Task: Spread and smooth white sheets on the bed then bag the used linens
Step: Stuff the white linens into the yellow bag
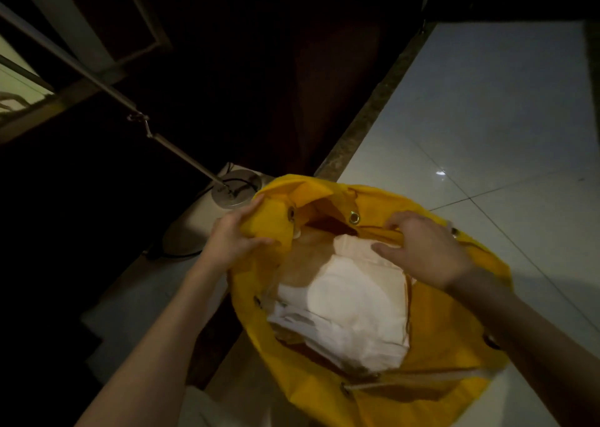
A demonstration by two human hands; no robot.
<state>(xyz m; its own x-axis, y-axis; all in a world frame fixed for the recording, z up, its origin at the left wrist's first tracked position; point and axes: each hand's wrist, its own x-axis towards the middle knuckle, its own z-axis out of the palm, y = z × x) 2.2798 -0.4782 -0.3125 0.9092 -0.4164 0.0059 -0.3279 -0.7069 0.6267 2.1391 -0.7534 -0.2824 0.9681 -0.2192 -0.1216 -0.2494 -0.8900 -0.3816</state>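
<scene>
Yellow bag (438,322) sits on the tile floor (487,118) right below me, mouth open, white linens (350,309) already down inside and filling most of the opening. A drawstring cord (406,382) runs along the near hem; eyelets (354,217) show on the far rim.

Left hand (235,235) is clamped on a fold of the rim at the bag's left side, thumb over the fabric. Right hand (422,248) has fingers curled over the far-right rim, thumb pointing in above the linens (thumb-to-linen contact not clear). Hands are well apart, holding the mouth wide.

My read: bagging step, nearly done. To do it well I'd keep both grips on the rim, lift and shake so the linens settle lower, tuck the high corner under the rim, then pull the cord.

Beyond the bag: lamp base (235,188) with cable, just past my left hand. Keep the bag off it.
</scene>
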